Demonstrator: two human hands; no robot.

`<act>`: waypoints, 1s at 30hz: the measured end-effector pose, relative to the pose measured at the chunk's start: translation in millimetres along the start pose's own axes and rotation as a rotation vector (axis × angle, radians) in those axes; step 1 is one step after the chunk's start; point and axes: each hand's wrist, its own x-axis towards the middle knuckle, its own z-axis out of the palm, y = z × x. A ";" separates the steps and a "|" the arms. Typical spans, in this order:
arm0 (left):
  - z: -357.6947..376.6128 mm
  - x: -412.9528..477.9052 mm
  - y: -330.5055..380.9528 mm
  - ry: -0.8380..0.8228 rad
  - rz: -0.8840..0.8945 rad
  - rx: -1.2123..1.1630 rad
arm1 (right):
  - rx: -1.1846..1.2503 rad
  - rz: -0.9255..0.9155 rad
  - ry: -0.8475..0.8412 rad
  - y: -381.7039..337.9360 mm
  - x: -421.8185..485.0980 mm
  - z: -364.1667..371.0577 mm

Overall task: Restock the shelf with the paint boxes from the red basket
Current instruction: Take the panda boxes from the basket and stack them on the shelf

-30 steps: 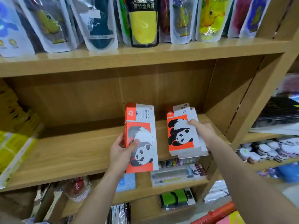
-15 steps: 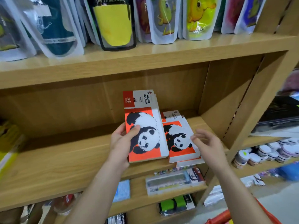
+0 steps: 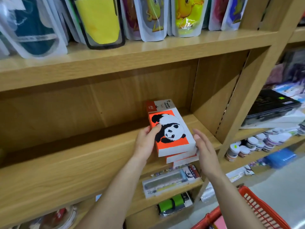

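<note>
Three paint boxes point(image 3: 171, 129) now lie stacked on the wooden shelf point(image 3: 69, 164), the top one, side by side with the others half a second ago, pinched by the left hand point(image 3: 146, 142) while the right hand point(image 3: 203, 146), fingers spread, touches the stack's side above the red basket point(image 3: 257, 210).

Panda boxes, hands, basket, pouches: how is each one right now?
top panda box: flat on the stack, held by left hand
boxes beneath: stacked on the shelf, edges sticking out
left hand: gripping the top box
right hand: open, beside the stack
red basket: on the floor
pouches: standing upright
</note>
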 end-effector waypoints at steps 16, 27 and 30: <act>57.8 5.4 -40.8 -0.233 0.094 0.034 | 0.053 -0.112 0.097 21.1 15.0 -18.6; 121.2 63.5 -27.3 -0.272 0.055 0.050 | -0.733 -0.162 0.126 66.2 -0.7 -13.0; 128.2 73.1 -23.4 -0.271 0.059 0.073 | -0.803 -0.125 0.083 69.0 11.9 -12.7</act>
